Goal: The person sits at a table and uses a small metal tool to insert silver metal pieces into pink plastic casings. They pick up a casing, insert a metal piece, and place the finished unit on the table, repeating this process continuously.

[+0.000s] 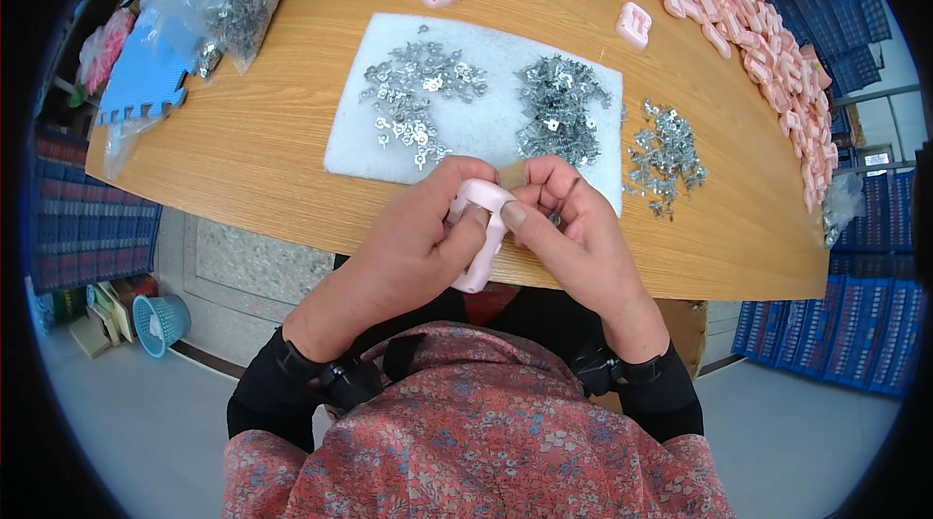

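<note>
By the left hand (413, 227) at nine o'clock, a pink casing (496, 232) is gripped; by the right hand (585, 252) at three, it is touched.
It is held at the table's (277, 150) near edge; metal pieces (559, 111) are piled on a white pad (352, 148) at its eleven and one; whether any is pinched by the right hand cannot be told.

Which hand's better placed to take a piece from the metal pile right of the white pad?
Probably the right hand: it's nearer that metal pile, while the left hand is farther off and holds the pink casing.
</note>
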A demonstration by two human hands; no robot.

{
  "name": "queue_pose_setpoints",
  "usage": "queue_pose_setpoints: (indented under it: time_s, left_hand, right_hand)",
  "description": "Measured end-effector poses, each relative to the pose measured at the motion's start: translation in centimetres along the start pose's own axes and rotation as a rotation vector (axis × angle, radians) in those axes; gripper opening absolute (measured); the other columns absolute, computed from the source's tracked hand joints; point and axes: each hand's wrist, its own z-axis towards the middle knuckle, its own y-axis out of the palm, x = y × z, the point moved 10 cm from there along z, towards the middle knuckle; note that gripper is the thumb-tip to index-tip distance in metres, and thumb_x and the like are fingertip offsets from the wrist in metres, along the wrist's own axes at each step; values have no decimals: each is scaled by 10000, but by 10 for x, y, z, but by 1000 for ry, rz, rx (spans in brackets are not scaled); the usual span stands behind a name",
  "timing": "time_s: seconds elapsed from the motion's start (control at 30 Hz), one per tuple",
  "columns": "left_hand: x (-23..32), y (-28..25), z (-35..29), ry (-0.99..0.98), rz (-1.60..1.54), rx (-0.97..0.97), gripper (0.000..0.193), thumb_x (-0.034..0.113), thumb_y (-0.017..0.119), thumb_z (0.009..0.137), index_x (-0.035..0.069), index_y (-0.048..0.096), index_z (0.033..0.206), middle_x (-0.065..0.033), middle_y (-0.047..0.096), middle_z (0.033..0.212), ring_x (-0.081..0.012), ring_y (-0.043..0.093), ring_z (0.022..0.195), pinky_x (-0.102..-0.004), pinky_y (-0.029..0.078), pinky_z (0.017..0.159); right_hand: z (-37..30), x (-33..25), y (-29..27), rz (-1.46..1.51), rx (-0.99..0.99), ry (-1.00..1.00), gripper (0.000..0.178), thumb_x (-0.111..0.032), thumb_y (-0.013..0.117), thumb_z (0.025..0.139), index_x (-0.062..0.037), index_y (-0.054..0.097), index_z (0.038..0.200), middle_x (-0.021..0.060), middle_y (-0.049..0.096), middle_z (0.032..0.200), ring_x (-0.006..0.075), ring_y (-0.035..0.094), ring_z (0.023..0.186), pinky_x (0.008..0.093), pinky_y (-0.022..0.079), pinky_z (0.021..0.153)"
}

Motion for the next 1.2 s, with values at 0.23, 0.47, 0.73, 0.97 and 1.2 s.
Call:
queue_pose_setpoints:
  time_s: [0.23,0.47,0.73,0.97,1.2]
  left_hand:
    - [-25,29,-11,-418,-1223,-247,237,208,450,984,109,511,1190,-18,513,815,-107,458,576,-240,360,437]
    - [-21,47,-17,-407,-1357,-418,314,224,392,1010,98,565,1240,-20,516,820,-79,416,563,-192,287,418]
    - [-25,52,-20,-462,-1347,-425,368,250,367,1008,70,538,1280,-25,538,867,-80,400,582,-195,275,425]
    - [-29,57,-24,-552,-1336,-448,241,216,396,975,83,544,1112,6,440,786,-70,389,561,-195,274,425]
    - [-32,56,-25,-608,-1237,-444,183,170,440,943,67,510,1077,-8,426,760,-80,404,553,-211,309,424]
  right_hand:
    - [2,-6,-8,-87,-17,-99,305,-52,646,938,-5,582,1233,-33,574,872,26,490,783,190,413,706]
    - [2,-14,1,-247,-67,-107,333,-17,708,884,2,607,1200,-64,530,833,13,454,715,177,395,629]
    - [2,-18,-2,-336,-76,-153,290,-38,741,861,3,658,1137,-63,542,793,8,450,674,173,393,590]
    - [6,-14,-6,-337,-80,-94,211,-124,767,830,-2,664,968,-2,562,686,61,493,613,238,429,560]
    - [12,7,-10,-205,-134,142,132,-57,779,828,-12,673,894,-67,577,769,5,497,694,184,425,617]
